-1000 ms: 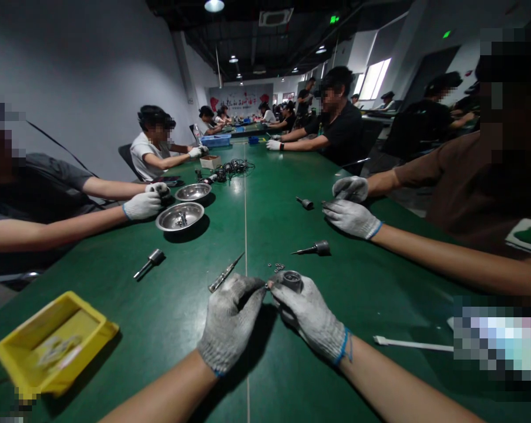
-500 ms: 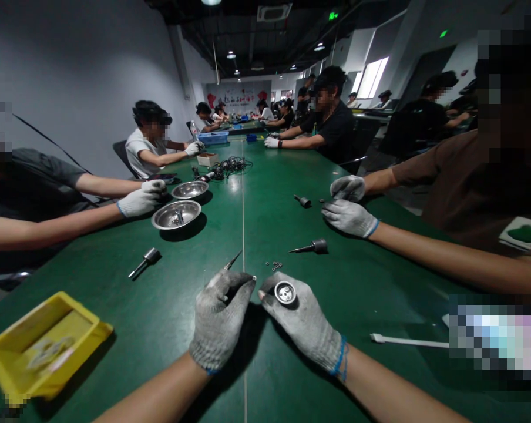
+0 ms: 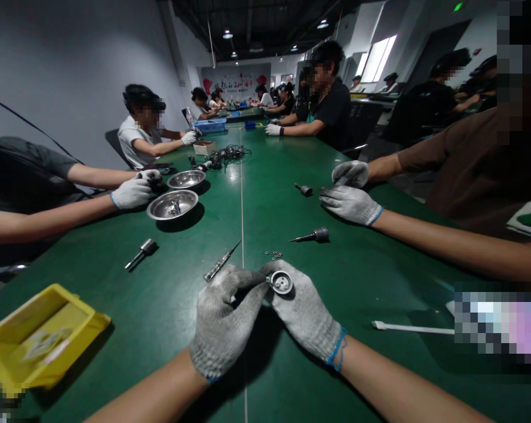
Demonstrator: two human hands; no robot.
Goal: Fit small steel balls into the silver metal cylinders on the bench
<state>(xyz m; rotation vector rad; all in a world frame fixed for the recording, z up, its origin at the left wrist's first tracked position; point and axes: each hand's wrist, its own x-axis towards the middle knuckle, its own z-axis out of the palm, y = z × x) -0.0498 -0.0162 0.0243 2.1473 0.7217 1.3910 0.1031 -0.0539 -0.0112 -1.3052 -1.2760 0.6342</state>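
Both my hands wear grey-white knit gloves. My right hand [image 3: 303,308] is closed around a round metal part [image 3: 282,284], whose cup-like open end faces up and shows small holes or screw heads inside. My left hand [image 3: 228,320] pinches a small metal ring [image 3: 269,281] at the near rim of that part; its fingertips partly hide the ring. Just beyond my left hand is a slim screwdriver [image 3: 221,261], its tip pointing away to the right. Several small rings [image 3: 274,255] lie on the table beyond my right hand.
On the green table [image 3: 181,305] are a yellow bin [image 3: 87,317], two steel bowls [image 3: 160,214], metal shafted tools [image 3: 321,235], a white cable [image 3: 410,328] and a tangle of black cables [image 3: 225,155]. Gloved co-workers' hands [image 3: 351,202] work at the right and left edges.
My left hand has moved right, bringing the small ring up to the round part. More of the screwdriver shows beyond it. The view has tilted slightly.
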